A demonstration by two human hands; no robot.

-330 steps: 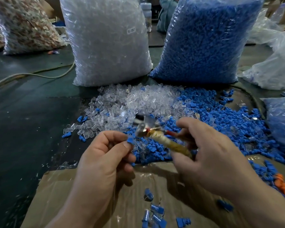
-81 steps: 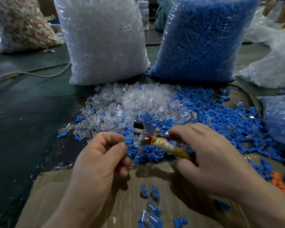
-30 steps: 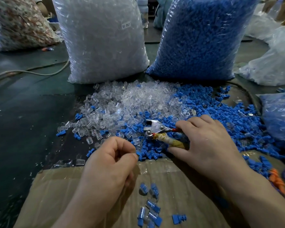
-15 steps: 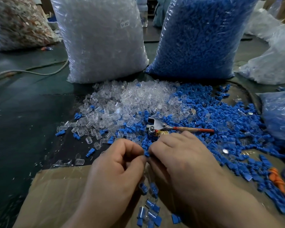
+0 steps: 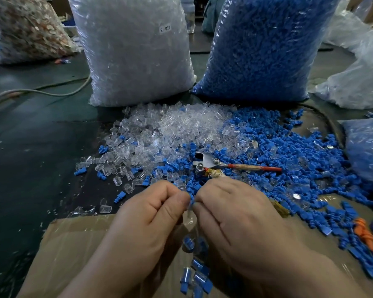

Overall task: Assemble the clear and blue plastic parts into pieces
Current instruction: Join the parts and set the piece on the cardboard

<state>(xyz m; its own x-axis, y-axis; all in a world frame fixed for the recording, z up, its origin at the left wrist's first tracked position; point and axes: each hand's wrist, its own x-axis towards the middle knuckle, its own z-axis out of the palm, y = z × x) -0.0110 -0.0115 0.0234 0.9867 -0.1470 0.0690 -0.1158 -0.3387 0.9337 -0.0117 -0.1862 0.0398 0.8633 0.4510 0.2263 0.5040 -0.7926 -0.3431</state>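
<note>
The right hand (image 5: pixel 230 211), which a second ago gripped the hand tool (image 5: pixel 205 161), has let it go and come across to the left hand (image 5: pixel 151 214). Both hands now have their fingers curled in tight, thumb and forefinger tips pinching one blue and clear part (image 5: pixel 190 211) between them above the cardboard (image 5: pixel 91 244). The tool lies just beyond the knuckles on the loose blue parts (image 5: pixel 289 155), beside the heap of clear parts (image 5: pixel 181 127), and a few joined pieces (image 5: pixel 196 274) lie on the cardboard below the hands.
</note>
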